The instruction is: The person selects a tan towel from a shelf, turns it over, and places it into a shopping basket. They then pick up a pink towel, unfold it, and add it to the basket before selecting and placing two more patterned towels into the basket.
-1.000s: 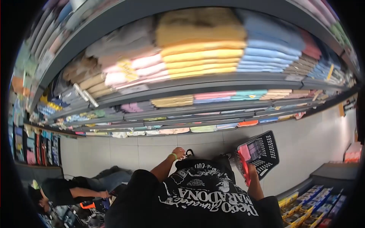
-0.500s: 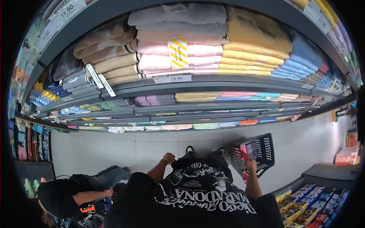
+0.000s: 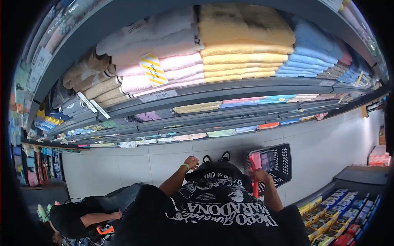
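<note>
My right hand (image 3: 259, 176) grips the red handle (image 3: 255, 172) of a black plastic shopping basket (image 3: 280, 164) that hangs at my right side over the tiled floor. Something pink lies inside the basket. My left hand (image 3: 191, 162) has a green wristband and hangs in front of my black printed T-shirt (image 3: 221, 213), its fingers curled with nothing in them. My shoes (image 3: 214, 158) show just beyond the shirt. Stacked folded towels, pink (image 3: 164, 69), yellow (image 3: 242, 49) and blue (image 3: 316, 53), fill the shelf ahead.
Grey shelves (image 3: 230, 88) of folded textiles run across the front, with price tags on their edges. Another person in black (image 3: 78, 213) crouches at my lower left. A low display of small colourful packs (image 3: 340, 213) stands at the lower right.
The view has swung so the towel stacks sit further left. The basket has swung in closer to my body. My left hand has shifted slightly to the right.
</note>
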A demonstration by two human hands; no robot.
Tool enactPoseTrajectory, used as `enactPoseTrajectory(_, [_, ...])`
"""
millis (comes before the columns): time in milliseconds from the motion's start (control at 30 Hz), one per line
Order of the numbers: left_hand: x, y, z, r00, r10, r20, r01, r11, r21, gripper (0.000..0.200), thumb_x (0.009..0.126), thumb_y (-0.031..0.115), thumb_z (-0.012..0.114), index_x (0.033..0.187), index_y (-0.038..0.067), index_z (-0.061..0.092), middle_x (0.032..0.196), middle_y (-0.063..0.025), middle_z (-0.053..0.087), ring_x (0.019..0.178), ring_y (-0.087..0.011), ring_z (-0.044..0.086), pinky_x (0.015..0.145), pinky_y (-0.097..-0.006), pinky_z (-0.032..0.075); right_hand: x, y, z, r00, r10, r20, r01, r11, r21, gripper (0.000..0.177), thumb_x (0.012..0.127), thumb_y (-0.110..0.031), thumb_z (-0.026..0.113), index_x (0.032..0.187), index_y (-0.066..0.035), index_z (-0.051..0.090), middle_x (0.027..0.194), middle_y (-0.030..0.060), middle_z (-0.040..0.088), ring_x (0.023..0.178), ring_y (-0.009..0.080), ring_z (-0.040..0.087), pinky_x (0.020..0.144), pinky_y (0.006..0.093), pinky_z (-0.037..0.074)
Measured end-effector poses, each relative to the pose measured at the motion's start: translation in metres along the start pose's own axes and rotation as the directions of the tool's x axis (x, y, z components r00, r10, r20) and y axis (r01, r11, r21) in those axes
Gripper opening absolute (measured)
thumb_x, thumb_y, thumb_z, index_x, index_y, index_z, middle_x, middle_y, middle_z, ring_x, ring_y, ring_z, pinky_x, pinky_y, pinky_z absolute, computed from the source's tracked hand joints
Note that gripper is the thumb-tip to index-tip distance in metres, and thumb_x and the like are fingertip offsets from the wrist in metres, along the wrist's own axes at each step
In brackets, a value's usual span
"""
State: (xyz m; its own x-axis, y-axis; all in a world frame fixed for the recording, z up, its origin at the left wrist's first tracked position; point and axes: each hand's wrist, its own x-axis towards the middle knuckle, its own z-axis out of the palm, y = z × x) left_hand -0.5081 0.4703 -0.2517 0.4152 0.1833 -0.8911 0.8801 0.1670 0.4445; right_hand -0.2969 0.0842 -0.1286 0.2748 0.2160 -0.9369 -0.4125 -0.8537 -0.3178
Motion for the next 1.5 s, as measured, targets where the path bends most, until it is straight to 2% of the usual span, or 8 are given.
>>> enactPoseTrajectory(167, [-0.009,0.005,-0.002,0.999,-0.032,-0.039,0.032,1.000,-0.002,0.026,0.092,0.016,0.048,0.114,0.007,0.058,0.103,-0.0139,0.069,0.078,-0.0230,0.069,0.063,-0.0359,0.056,0.006,-0.015,-0.017,0.966,0.042,0.257,-0.054,0.998,0.038,0.039,0.085,-0.043,0.070,0.100,-0.008,0.063,0.094,0.0025,0.063,0.088,0.0169,0.061,0.078,0.0363,0.050])
enactPoseTrajectory(233, [-0.015,0.002,-0.003,0.997,-0.041,-0.068,0.039,0.999,-0.037,0.025,0.091,0.015,0.048,0.113,0.007,0.059,0.102,-0.0134,0.069,0.076,-0.0228,0.068,0.061,-0.0350,0.055,0.034,0.008,-0.020,0.860,0.001,0.510,-0.189,0.929,0.317,0.040,0.084,-0.044,0.071,0.102,-0.010,0.061,0.099,0.0024,0.061,0.085,0.0173,0.059,0.077,0.0361,0.050])
enactPoseTrajectory(500, [-0.054,-0.023,0.003,0.984,-0.092,-0.155,0.063,0.982,-0.178,0.022,0.094,0.019,0.051,0.111,0.008,0.059,0.099,-0.0117,0.070,0.076,-0.0221,0.069,0.059,-0.0333,0.055,0.069,0.022,-0.028,0.770,-0.113,0.628,-0.350,0.748,0.564,0.053,0.089,-0.061,0.052,0.103,-0.011,0.059,0.117,0.0139,0.063,0.101,0.0303,0.059,0.088,0.0468,0.046])
enactPoseTrajectory(1100, [-0.088,-0.054,-0.008,0.968,-0.076,-0.238,0.021,0.975,-0.223,0.022,0.087,0.014,0.057,0.106,0.005,0.063,0.084,-0.0071,0.070,0.068,-0.0153,0.066,0.057,-0.0285,0.052,0.077,0.029,-0.005,0.808,-0.263,0.527,-0.256,0.650,0.716,0.056,0.084,-0.061,0.060,0.091,-0.005,0.060,0.114,0.0237,0.062,0.114,0.0403,0.055,0.095,0.0468,0.045])
enactPoseTrajectory(1233, [-0.048,-0.091,-0.031,0.978,0.032,-0.206,-0.071,0.980,-0.184,0.022,0.087,0.016,0.057,0.105,0.006,0.064,0.082,-0.0056,0.070,0.066,-0.0156,0.066,0.056,-0.0290,0.052,0.069,0.022,0.016,0.821,-0.390,0.416,-0.216,0.462,0.860,0.057,0.084,-0.060,0.060,0.088,-0.003,0.055,0.106,0.0203,0.063,0.099,0.0345,0.062,0.082,0.0425,0.051])
enactPoseTrajectory(1333, [-0.032,-0.110,-0.064,0.975,0.129,-0.179,-0.151,0.982,-0.110,0.019,0.087,0.017,0.057,0.101,0.007,0.066,0.079,-0.0043,0.069,0.064,-0.0151,0.065,0.054,-0.0298,0.052,0.033,-0.010,0.045,0.998,0.006,0.068,-0.059,0.554,0.830,0.070,0.090,-0.068,0.037,0.098,-0.003,0.058,0.095,0.0172,0.065,0.076,0.0251,0.063,0.063,0.0362,0.052])
enactPoseTrajectory(1400, [-0.039,-0.111,-0.092,0.983,0.152,-0.105,-0.135,0.979,0.155,0.017,0.087,0.016,0.058,0.096,0.007,0.068,0.078,-0.0053,0.069,0.062,-0.0150,0.065,0.052,-0.0306,0.052,0.074,0.029,0.039,0.992,-0.112,0.053,0.029,0.625,0.780,0.071,0.090,-0.069,0.035,0.099,-0.002,0.059,0.094,0.0177,0.065,0.072,0.0255,0.063,0.060,0.0349,0.051])
enactPoseTrajectory(1500, [-0.055,-0.121,-0.129,0.976,0.124,-0.176,-0.103,0.987,0.123,0.020,0.078,0.010,0.059,0.094,0.009,0.072,0.080,-0.0075,0.070,0.059,-0.0192,0.065,0.052,-0.0313,0.052,0.051,0.006,0.058,0.975,-0.216,-0.055,0.189,0.668,0.720,0.064,0.086,-0.067,0.052,0.090,-0.003,0.061,0.077,0.0113,0.066,0.056,0.0220,0.062,0.047,0.0310,0.045])
